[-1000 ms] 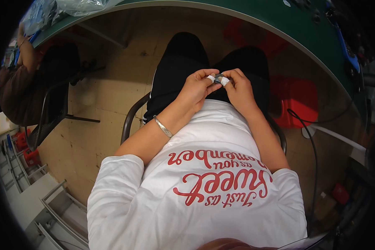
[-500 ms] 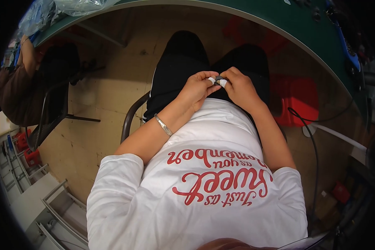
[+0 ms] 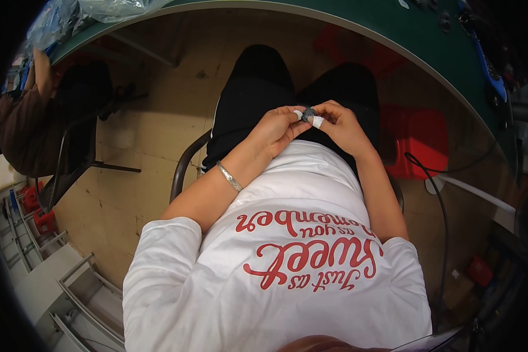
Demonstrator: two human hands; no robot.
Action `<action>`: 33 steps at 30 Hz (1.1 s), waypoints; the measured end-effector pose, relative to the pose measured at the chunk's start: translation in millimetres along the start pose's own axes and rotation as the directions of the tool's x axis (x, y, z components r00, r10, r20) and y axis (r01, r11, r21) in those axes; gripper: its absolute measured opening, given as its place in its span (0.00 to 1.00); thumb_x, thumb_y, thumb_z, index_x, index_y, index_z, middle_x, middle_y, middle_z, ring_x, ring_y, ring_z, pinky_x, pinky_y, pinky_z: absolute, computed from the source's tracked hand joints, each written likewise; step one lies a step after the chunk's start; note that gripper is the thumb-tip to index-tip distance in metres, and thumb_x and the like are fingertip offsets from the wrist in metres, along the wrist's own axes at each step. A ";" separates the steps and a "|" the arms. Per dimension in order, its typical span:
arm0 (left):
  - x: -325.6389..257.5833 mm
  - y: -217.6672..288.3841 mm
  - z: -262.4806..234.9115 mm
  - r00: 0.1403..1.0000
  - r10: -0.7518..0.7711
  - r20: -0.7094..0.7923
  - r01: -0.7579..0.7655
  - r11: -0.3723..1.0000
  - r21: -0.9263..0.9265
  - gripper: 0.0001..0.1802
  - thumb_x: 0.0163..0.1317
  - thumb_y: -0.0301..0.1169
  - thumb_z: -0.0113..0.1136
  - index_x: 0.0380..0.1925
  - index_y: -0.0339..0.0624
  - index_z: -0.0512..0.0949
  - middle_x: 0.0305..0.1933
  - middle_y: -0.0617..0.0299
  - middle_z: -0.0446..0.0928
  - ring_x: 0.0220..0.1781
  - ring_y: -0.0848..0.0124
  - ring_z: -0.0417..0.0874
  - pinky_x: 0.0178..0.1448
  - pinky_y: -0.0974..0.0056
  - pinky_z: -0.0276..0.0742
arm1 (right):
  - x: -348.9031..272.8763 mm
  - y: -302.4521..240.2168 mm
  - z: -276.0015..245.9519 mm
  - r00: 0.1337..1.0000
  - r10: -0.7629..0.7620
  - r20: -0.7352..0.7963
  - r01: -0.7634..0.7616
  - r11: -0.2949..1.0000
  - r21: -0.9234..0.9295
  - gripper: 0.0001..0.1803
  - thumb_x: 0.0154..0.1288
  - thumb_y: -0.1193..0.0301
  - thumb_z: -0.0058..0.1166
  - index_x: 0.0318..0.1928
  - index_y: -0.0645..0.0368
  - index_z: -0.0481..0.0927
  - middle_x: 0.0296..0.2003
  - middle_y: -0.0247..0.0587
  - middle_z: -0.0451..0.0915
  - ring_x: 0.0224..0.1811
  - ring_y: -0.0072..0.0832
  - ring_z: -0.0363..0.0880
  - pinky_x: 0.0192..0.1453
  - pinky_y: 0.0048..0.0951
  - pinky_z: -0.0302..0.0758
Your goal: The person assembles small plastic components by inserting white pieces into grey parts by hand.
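Note:
Above my lap, a small round dark grey part (image 3: 309, 115) sits between the fingertips of both hands; its exact kind is too small to make out. My left hand (image 3: 278, 130) pinches it from the left, with white tape on the thumb. From the right, my right hand (image 3: 341, 127) grips it between thumb and fingers, its thumb also wrapped in white tape (image 3: 317, 122). A silver bracelet (image 3: 230, 176) circles my left wrist. The palm sides of the right fingers are partly hidden.
A green table (image 3: 358, 13) curves across the front, bearing clear plastic bags (image 3: 94, 13) and a blue tray (image 3: 491, 64). A red stool (image 3: 416, 141) and black cable (image 3: 444, 223) are at right. Another person (image 3: 32, 126) sits at far left beside a black chair (image 3: 70, 141).
My right hand has shifted slightly and its fingers have changed their grip. The grey part has turned and shows more of its round face. The left hand stays almost in place.

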State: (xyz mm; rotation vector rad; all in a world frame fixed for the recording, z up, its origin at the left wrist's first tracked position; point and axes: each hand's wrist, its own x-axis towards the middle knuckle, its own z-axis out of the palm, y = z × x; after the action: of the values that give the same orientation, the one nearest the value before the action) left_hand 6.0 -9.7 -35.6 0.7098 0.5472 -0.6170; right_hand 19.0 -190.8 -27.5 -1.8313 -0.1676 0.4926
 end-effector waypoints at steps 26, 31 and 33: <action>-21.8 4.7 29.8 0.642 0.592 0.488 -0.730 0.277 0.624 0.19 0.55 0.16 0.58 0.48 0.38 0.75 0.48 0.59 0.75 0.50 0.70 0.78 0.55 0.68 0.75 | -10.7 -18.2 2.2 0.993 0.044 -0.106 0.052 0.653 0.755 0.11 0.64 0.77 0.53 0.47 0.62 0.72 0.36 0.37 0.79 0.38 0.22 0.79 0.48 0.25 0.76; -18.0 5.5 23.8 0.596 0.606 0.527 -0.746 0.173 0.643 0.17 0.55 0.16 0.59 0.46 0.36 0.76 0.48 0.57 0.75 0.48 0.68 0.79 0.53 0.68 0.76 | -10.0 -25.6 -8.3 0.994 0.073 -0.086 -0.006 0.797 0.604 0.10 0.62 0.78 0.52 0.45 0.64 0.73 0.34 0.39 0.80 0.35 0.21 0.79 0.43 0.22 0.77; -19.0 6.6 23.2 0.547 0.600 0.584 -0.760 0.064 0.646 0.18 0.55 0.15 0.58 0.47 0.36 0.76 0.47 0.57 0.75 0.48 0.68 0.80 0.53 0.68 0.76 | -7.7 -28.8 -10.6 0.994 0.053 -0.099 0.011 0.832 0.555 0.10 0.62 0.79 0.52 0.45 0.64 0.73 0.34 0.39 0.80 0.34 0.22 0.80 0.42 0.22 0.77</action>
State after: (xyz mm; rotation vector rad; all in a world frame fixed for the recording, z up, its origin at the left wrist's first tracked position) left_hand 3.1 -16.5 -5.8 1.7756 -0.4267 0.0736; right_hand 20.2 -193.8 4.0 -1.2802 0.0713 0.4001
